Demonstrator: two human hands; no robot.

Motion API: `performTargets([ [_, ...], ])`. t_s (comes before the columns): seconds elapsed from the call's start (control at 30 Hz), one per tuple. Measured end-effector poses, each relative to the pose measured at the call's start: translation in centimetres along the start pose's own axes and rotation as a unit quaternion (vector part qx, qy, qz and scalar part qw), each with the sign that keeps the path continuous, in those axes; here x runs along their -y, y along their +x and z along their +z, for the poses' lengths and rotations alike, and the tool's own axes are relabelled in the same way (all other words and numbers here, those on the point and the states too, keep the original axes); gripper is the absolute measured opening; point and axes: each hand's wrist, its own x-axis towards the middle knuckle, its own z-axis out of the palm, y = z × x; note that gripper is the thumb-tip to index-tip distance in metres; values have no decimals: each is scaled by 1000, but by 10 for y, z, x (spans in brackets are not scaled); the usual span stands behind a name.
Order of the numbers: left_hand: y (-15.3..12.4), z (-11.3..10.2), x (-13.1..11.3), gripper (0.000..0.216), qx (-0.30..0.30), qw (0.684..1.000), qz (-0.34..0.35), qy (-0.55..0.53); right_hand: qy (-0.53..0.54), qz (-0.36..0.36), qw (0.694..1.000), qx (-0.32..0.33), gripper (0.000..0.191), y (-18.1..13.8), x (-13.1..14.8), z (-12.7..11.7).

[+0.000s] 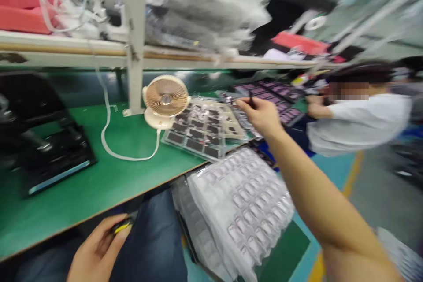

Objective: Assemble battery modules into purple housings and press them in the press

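Observation:
Low at the front left, above a dark-blue trouser leg, my left hand is closed around a small black-and-yellow object, whose kind I cannot make out. My right hand reaches out over the far right part of the bench, fingers pinched. A thin dark object sticks up from those fingers; blur hides what it is. Just left of it lies a clear tray of dark rectangular parts. Below my right forearm rests a stack of clear plastic trays with rows of moulded pockets.
A small cream fan with a white cable stands on the green bench. A black fixture is at left. Trays of pinkish parts lie farther right, near a person in a white shirt. A loaded shelf runs above.

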Motion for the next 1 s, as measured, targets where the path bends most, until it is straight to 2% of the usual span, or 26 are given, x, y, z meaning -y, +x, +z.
performTargets([
  [0.03, 0, 0, -10, 45, 13, 1000, 19, 5, 20, -30, 999, 7, 28, -29, 17, 7],
  [0.07, 1, 0, -19, 41, -2, 998, 57, 9, 43, -74, 996, 20, 22, -59, 34, 16],
  [0.1, 1, 0, -26, 33, -2, 995, 97, 24, 87, -167, 981, 42, 16, -91, 52, 24],
  [0.17, 2, 2, -38, 18, -8, 982, 175, 66, 201, -338, 905, 162, 5, -152, 85, 43],
  [0.23, -1, 3, -46, 10, -12, 966, 238, 104, 290, -414, 830, 237, 11, -202, 115, 63],
  [0.27, -3, 2, -49, 10, -15, 958, 263, 117, 315, -434, 806, 252, 13, -220, 127, 73],
  [0.33, -9, -1, -52, 16, -18, 943, 304, 134, 327, -454, 791, 248, 14, -242, 145, 92],
  [0.5, -19, -19, -51, 25, -27, 917, 364, 164, 297, -474, 787, 260, 9, -249, 161, 114],
  [0.8, -21, -33, -46, 39, -33, 884, 421, 201, 214, -523, 775, 283, 7, -259, 175, 117],
  [0.9, -22, -36, -47, 41, -31, 875, 438, 203, 220, -490, 784, 311, 7, -260, 177, 118],
  [1.0, -25, -39, -48, 43, -19, 875, 440, 199, 259, -400, 796, 373, 21, -257, 181, 120],
])
